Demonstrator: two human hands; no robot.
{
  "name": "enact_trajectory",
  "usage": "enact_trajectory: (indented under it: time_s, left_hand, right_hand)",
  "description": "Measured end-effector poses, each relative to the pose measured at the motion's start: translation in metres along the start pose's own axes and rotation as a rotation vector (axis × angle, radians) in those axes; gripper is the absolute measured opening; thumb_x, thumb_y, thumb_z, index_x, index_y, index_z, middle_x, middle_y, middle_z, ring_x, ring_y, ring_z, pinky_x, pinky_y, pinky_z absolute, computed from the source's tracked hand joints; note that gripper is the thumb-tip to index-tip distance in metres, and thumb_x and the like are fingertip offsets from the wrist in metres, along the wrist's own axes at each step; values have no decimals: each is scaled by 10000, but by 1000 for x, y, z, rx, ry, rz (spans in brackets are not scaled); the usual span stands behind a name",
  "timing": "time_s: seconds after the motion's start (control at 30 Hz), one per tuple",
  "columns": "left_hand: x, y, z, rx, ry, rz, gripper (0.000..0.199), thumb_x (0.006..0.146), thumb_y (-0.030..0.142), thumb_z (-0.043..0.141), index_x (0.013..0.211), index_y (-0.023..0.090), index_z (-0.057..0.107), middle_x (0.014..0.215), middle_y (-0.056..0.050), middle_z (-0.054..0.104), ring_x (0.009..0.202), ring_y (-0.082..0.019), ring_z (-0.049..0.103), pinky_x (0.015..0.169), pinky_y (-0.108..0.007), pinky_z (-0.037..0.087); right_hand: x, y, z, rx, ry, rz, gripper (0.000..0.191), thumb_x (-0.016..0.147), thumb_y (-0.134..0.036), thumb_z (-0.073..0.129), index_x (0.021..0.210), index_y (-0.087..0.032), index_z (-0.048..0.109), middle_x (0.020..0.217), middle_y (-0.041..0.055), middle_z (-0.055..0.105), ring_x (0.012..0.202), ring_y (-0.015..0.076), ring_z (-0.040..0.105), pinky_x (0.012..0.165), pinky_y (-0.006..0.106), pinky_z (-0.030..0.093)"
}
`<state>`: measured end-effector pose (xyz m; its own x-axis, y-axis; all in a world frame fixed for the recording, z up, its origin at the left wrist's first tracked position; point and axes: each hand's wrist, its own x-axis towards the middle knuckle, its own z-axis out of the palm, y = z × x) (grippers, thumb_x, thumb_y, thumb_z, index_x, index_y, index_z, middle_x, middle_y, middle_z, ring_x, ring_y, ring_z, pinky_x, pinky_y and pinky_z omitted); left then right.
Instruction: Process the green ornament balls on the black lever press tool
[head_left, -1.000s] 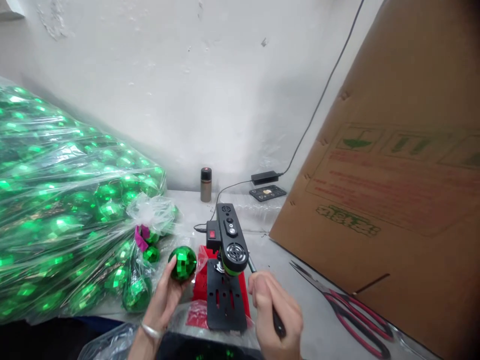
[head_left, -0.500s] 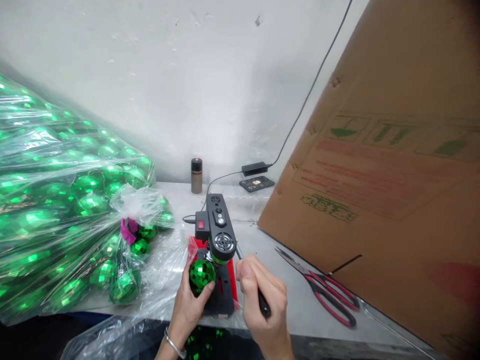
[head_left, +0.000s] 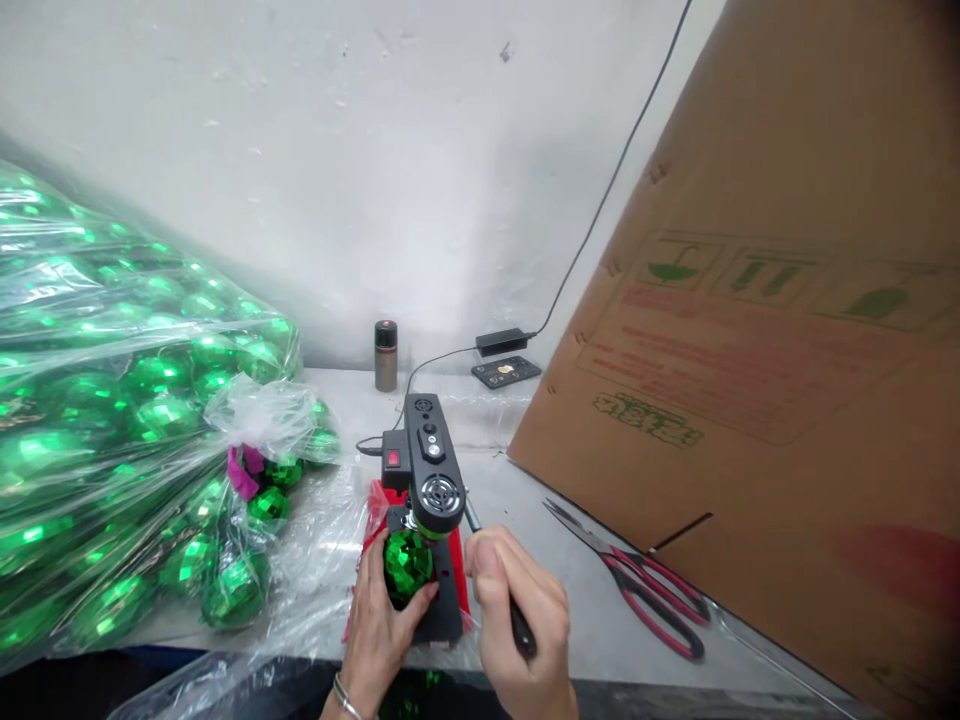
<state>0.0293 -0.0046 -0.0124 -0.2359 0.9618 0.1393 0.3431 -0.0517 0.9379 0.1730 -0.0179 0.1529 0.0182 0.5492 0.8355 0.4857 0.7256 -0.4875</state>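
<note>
A shiny green mirrored ball (head_left: 409, 566) rests in my left hand (head_left: 380, 620), fingers on its left side and thumb on its lower right. Its top sits against the underside of the head of a small black bench press (head_left: 433, 445), a drill-like machine with round vents and a red switch. My right hand (head_left: 521, 620) is wrapped round the black grip of the machine's lever (head_left: 523, 630), whose metal rod runs up to the head. Beneath the ball lie the machine's black base plate (head_left: 442, 625) and a red tray (head_left: 463, 590).
Big clear bags of green balls (head_left: 142, 420) fill the left side. Red-handled scissors (head_left: 637, 585) lie right, beside a leaning cardboard box (head_left: 720, 330). Behind the machine stand a small canister (head_left: 385, 358), a power adapter (head_left: 502, 342) and a phone (head_left: 506, 372). Clear plastic drapes over the front edge.
My left hand has turned and shifted slightly under the machine's head with the ball. My right hand stays on the lever. The whole view has moved a little.
</note>
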Motion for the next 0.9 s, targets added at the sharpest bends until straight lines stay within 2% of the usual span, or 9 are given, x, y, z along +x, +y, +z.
enact_trajectory:
  time_s: [0.1,0.27,0.37,0.5,0.57,0.7,0.8,0.9]
  left_hand:
    - [0,-1,3,-3,12,29,781,786,496,811,1461,195,558,1478,-204,626,1432,-441,559,1204,-614,434]
    - [-2,-7,-1,-35,-40,41,760,801,489,811,1452,188,560,1494,-209,618,1431,-430,567,1224,-622,419]
    - [-1,-11,-12,-181,-46,-92,836,758,559,849,1454,193,565,1491,-187,639,1423,-421,585,1224,-577,441]
    - [0,-13,-27,-521,-55,-319,822,792,695,798,1415,191,616,1403,-152,719,1328,-375,672,1152,-488,528]
    - [1,-12,-31,-595,-60,-363,826,781,705,809,1395,181,633,1377,-153,736,1302,-373,689,1133,-480,543]
    - [-1,-12,-26,-496,-63,-275,837,802,660,810,1450,189,570,1443,-154,694,1374,-364,640,1188,-481,496]
    - [-1,-13,-18,-314,-100,-178,879,782,619,824,1485,187,523,1504,-175,642,1414,-386,603,1216,-531,464]
    - [-1,-12,-10,-118,-85,-47,845,788,536,820,1498,192,515,1565,-187,585,1470,-406,543,1252,-593,404]
  right_hand:
    - [0,0,0,5,2,4,318,1001,2,422,791,-234,451,659,-42,458,554,91,484,512,230,391]
    - [-1,0,0,21,-5,11,317,1001,10,421,802,-235,445,668,-41,462,566,91,493,524,222,400]
    - [-3,0,0,20,-1,7,307,998,16,421,819,-231,462,679,-35,482,586,93,516,539,220,415]
    - [-5,1,-1,24,-6,24,310,993,21,421,817,-229,468,690,-24,499,606,101,528,551,230,424]
    - [-7,1,-1,20,-9,34,309,997,19,412,822,-229,468,691,-23,503,601,100,521,548,230,418]
    - [-7,2,0,17,2,22,304,999,13,407,828,-230,468,688,-26,504,593,100,519,547,228,413]
    - [-6,1,0,18,0,17,302,1000,10,414,824,-232,459,685,-29,496,593,100,528,548,226,412]
    - [-4,0,-1,12,-2,12,301,1007,6,408,832,-236,442,687,-36,489,583,90,514,546,218,400]
